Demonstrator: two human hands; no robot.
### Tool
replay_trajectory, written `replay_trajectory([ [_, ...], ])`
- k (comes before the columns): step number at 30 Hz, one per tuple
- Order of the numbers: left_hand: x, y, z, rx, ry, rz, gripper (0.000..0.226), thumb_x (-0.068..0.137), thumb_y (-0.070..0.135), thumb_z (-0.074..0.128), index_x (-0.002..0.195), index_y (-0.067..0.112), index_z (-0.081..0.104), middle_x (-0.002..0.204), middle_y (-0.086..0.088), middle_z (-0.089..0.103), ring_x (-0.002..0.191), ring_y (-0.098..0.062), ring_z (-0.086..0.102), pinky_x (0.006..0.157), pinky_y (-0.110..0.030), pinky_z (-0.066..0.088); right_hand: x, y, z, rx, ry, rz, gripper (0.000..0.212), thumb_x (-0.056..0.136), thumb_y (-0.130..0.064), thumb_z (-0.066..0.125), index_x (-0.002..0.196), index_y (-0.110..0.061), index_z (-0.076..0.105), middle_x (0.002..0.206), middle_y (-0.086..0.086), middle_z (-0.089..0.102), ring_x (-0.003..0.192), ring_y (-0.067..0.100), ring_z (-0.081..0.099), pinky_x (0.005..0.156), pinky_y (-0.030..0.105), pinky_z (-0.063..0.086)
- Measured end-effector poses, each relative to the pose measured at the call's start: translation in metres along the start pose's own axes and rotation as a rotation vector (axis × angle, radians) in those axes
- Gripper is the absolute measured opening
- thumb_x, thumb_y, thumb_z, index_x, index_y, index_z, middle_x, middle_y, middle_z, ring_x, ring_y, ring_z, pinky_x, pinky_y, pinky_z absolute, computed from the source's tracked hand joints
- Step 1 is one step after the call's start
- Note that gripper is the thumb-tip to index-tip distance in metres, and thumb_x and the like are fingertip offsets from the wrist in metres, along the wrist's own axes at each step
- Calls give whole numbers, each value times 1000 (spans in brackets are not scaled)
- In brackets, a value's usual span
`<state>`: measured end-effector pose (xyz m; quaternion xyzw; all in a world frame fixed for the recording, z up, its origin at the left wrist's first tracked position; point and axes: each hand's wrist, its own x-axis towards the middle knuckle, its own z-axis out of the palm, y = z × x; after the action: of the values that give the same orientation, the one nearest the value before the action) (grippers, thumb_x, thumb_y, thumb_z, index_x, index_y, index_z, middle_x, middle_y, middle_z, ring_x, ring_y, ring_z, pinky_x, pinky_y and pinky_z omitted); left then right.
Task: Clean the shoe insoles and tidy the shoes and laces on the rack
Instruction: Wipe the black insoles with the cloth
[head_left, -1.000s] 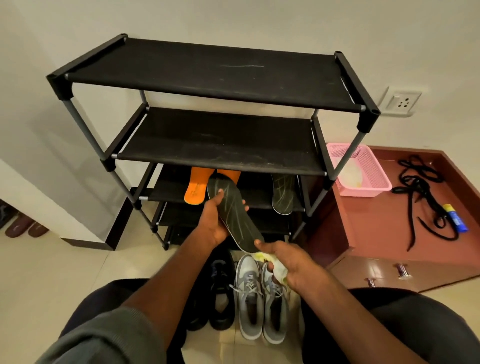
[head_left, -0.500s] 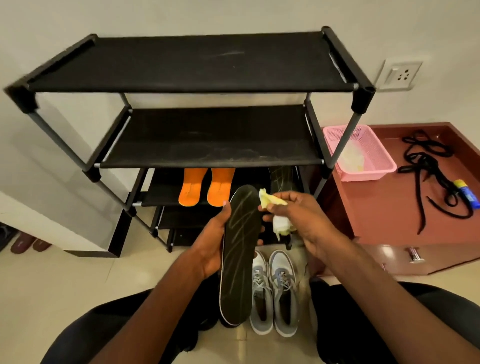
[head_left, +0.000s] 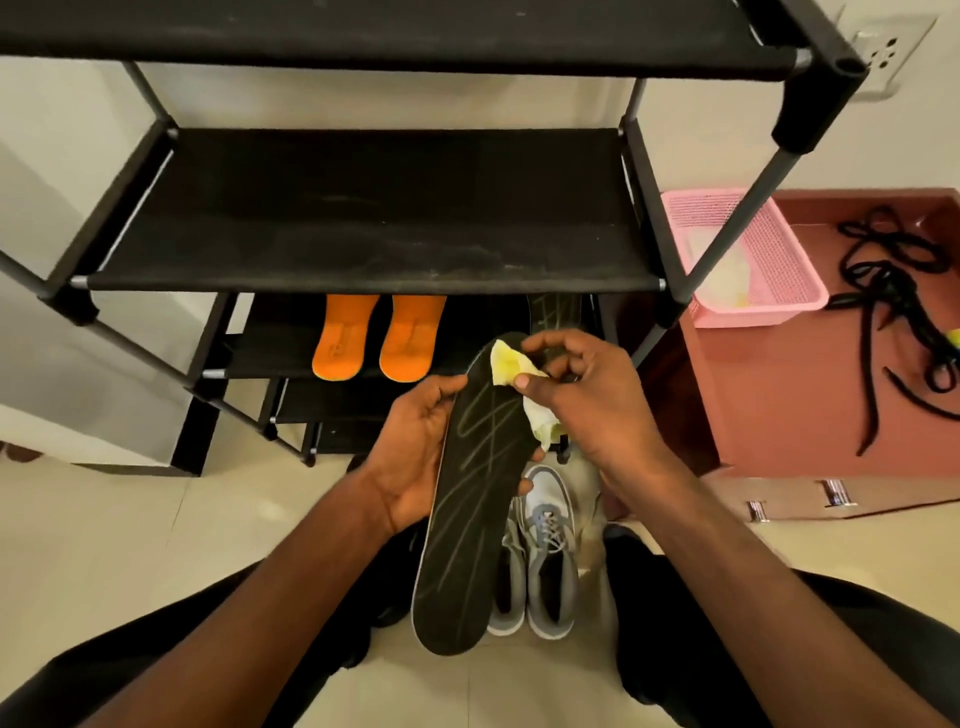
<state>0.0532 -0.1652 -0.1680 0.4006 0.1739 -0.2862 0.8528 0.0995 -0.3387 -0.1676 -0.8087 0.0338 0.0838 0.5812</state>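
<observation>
My left hand (head_left: 415, 457) grips a long black insole (head_left: 467, 499) by its left edge, holding it lengthwise over the floor. My right hand (head_left: 592, 395) pinches a yellow-white cloth (head_left: 511, 366) against the insole's far end. Two orange insoles (head_left: 379, 338) lie side by side on the third shelf of the black shoe rack (head_left: 363, 218). Another dark insole (head_left: 553, 312) lies to their right, mostly hidden by the shelf above. A grey pair of sneakers (head_left: 540, 556) stands on the floor under the held insole. Black laces (head_left: 893, 291) lie tangled at the right.
A pink basket (head_left: 779, 270) with a pale cloth inside sits on the reddish-brown cabinet top (head_left: 779, 405) right of the rack. A black shoe (head_left: 395, 582) stands left of the sneakers, largely hidden. A wall socket (head_left: 883, 52) is at the top right.
The insole swung from a slant near the rack to lengthwise in front of me. My right hand with the cloth moved from its near end up to its far end.
</observation>
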Motion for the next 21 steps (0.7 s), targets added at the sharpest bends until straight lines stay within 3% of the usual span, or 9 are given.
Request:
replay_trajectory([
  [4,-1,-2,3,-16,37,42,53,102,43,37,104,11,80,100,-17,72,87,-32,70,86,-53,56,-7,-11,6,-196,18,-56,15,85,-26,85,93,-30,73,85,-9,71,83,6,68,76,33,58],
  [7,-2,6,6,-8,60,82,54,104,43,36,95,11,79,90,-15,71,78,-29,70,76,-46,58,-12,-18,12,-260,9,-57,6,87,-28,82,89,-29,76,92,-13,71,85,1,65,64,19,49],
  [10,-4,10,1,-24,62,80,52,104,42,34,99,7,72,87,-16,70,75,-30,70,68,-44,62,-13,-16,19,-323,40,-95,4,87,-28,81,87,-29,77,90,-13,69,83,2,64,68,22,47],
  [13,-4,9,-4,-22,52,81,52,102,40,32,102,6,71,90,-16,71,78,-30,70,76,-51,61,-14,-15,22,-228,69,-92,10,89,-19,80,91,-28,76,80,-11,70,73,-1,66,60,15,50],
  [15,-3,9,-4,-22,40,80,53,101,40,32,105,7,73,93,-16,71,82,-32,69,86,-58,57,-13,-16,22,-184,92,-102,18,89,-13,78,97,-28,73,75,-9,70,70,0,68,65,23,58],
  [17,-2,9,-5,-11,50,82,55,102,39,32,94,9,78,88,-14,71,77,-29,70,80,-53,60,-14,-17,20,-159,117,-124,23,90,-8,75,98,-29,71,75,-6,71,71,6,71,67,35,62],
  [19,-1,10,-5,5,41,69,59,103,39,31,84,11,80,84,-12,72,74,-29,71,75,-49,60,-14,-18,17,-108,146,-132,25,93,0,68,93,-25,72,80,-2,71,68,11,71,53,36,62],
  [21,0,10,-6,31,18,58,60,102,40,31,85,11,80,88,-13,72,79,-30,71,81,-52,58,-14,-21,12,-77,175,-115,26,97,2,62,90,-18,76,88,-3,74,66,8,72,46,29,59],
])
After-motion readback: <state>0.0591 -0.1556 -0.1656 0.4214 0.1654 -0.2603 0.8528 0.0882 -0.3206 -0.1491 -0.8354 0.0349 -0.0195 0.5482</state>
